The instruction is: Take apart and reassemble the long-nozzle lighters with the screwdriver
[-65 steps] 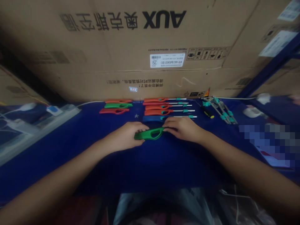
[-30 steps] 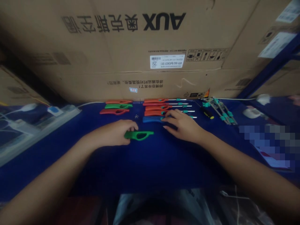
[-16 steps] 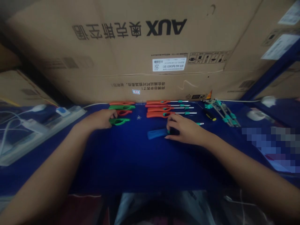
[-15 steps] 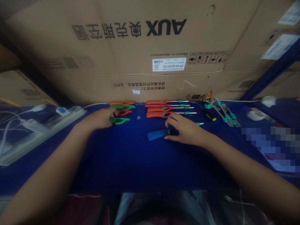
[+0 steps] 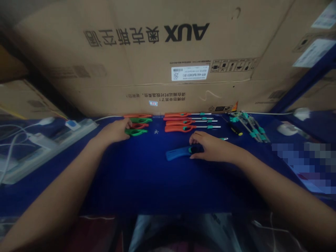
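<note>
While the left hand, fingers closed on the green handle, has moved it beside the other handles, the right hand now grips the blue lighter, pulled nearer.

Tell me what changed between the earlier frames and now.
The left hand carried the green handle left and back to the loose handles, and its fingers are now at the handle's end. The right hand let go of it, took the blue lighter from the row and pulled it nearer. The orange lighters, screwdriver and box stayed put.
</note>
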A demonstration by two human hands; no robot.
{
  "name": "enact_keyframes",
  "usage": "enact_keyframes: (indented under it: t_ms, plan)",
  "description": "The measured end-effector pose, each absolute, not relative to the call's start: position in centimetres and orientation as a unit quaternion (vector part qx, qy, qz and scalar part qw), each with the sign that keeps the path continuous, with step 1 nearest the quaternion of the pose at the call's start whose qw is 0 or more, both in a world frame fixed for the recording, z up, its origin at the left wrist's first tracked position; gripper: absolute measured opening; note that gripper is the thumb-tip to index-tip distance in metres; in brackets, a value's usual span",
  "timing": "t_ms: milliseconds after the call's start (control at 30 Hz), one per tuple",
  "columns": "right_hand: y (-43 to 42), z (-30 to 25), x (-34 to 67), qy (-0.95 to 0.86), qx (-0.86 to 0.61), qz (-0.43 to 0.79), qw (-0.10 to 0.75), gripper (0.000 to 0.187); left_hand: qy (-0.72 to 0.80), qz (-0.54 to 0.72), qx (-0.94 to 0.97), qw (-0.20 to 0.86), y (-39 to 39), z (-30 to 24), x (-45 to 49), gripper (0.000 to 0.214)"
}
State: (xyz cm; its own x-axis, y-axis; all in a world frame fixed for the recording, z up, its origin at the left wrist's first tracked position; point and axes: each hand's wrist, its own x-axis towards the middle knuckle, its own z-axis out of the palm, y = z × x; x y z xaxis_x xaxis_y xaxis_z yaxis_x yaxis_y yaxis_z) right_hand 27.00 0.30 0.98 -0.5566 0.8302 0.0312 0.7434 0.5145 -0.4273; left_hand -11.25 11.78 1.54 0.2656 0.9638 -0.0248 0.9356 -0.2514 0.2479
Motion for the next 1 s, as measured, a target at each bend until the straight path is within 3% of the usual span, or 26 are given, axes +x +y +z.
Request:
enact_keyframes:
  t_ms: [267, 367, 433, 500, 633, 1000]
  plan:
    - [-0.2, 1.3, 26.4, -0.847, -0.487, 0.197, 0.080, 0.038, 0.515, 0.076, 0.854, 0.003, 6.8, 4.1, -6.7, 0.038]
    - [-0.3, 1.3, 26.1, -0.852, -0.485, 0.181, 0.075, 0.036, 0.367, 0.130, 0.920, 0.040, 3.1, 3.3, -2.8, 0.027]
    - [-0.4, 1.3, 25.9, -0.856, -0.479, 0.178, 0.075, 0.037, 0.333, 0.115, 0.934, 0.059, 1.0, 2.2, -0.5, 0.033]
    - [-0.6, 1.3, 25.5, -0.859, -0.473, 0.181, 0.073, 0.039, 0.324, 0.108, 0.937, 0.076, -0.2, 0.9, 0.9, 0.036]
    - [-1.4, 1.4, 24.5, -0.856, -0.480, 0.182, 0.065, 0.039, 0.332, 0.125, 0.928, 0.110, -0.4, -0.5, 1.6, 0.024]
    - [-2.7, 1.0, 23.1, -0.858, -0.469, 0.169, 0.118, 0.026, 0.304, 0.112, 0.943, 0.073, 0.4, -0.4, 1.2, 0.022]
